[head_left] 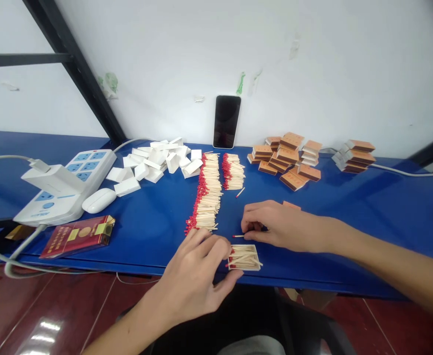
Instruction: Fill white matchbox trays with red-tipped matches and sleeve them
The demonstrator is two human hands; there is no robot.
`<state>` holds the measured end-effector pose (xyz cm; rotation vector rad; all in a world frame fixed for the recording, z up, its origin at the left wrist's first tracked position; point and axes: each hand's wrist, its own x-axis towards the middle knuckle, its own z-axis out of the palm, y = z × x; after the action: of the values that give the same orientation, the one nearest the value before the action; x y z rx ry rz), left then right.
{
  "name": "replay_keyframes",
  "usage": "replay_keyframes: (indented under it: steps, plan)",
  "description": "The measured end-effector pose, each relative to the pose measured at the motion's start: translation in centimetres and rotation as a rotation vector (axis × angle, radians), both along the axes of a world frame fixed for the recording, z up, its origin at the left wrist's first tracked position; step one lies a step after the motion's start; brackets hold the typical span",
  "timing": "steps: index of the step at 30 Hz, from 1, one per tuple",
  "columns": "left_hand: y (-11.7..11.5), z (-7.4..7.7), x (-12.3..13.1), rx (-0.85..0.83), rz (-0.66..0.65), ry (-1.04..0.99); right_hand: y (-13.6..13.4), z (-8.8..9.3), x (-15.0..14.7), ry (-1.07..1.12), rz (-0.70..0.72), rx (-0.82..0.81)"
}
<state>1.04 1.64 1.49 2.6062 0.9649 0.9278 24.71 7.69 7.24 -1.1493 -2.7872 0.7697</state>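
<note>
My left hand (201,271) grips the left end of a small white matchbox tray (259,256) near the table's front edge, thumb below and fingers above. Matches (244,257) with red heads lie in the tray, a few sticking out over its rim. Just above the tray, my right hand (262,222) has its fingertips pinched on a single match (237,236), its red head pointing left. A long row of matches (209,192) runs up from my left hand, red heads to the left. A shorter row (234,172) lies to its right, beside one loose match (240,193).
White inner trays (157,160) are heaped at the back left, orange matchbox covers (288,155) at the back right, with another stack (356,157) beyond. A phone (227,122) leans on the wall. At left are a power strip (64,197), white case (99,200) and red pack (78,236).
</note>
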Motion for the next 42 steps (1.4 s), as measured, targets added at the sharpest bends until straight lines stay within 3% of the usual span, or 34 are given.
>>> replay_keyframes:
  steps: [4,7,14,18,22,29,36,42]
  plan:
    - [0.1,-0.3,0.0,0.009,0.007,-0.032,-1.5,0.7,0.3,-0.097,-0.039,0.094]
    - [0.2,-0.6,0.1,0.026,0.013,-0.035,-3.3,1.0,0.4,-0.027,-0.078,0.121]
    - [0.3,-0.4,0.1,0.012,0.023,-0.043,-6.3,0.3,0.0,0.074,-0.023,0.224]
    - [-0.1,0.2,0.3,0.068,0.093,-0.077,-6.0,0.4,1.0,0.083,-0.060,0.220]
    - [-0.3,0.1,0.6,0.133,0.149,0.025,-5.6,-0.5,1.4,0.124,-0.047,0.197]
    - [0.0,0.4,0.8,0.065,0.084,0.183,-5.1,-2.5,1.0,0.273,-0.014,0.192]
    - [0.2,0.3,0.7,-0.024,0.084,0.132,-4.3,-1.0,0.9,0.269,-0.098,-0.042]
    - [0.2,0.2,0.8,-0.020,0.119,0.134,-3.7,-0.6,1.0,0.256,-0.108,-0.098]
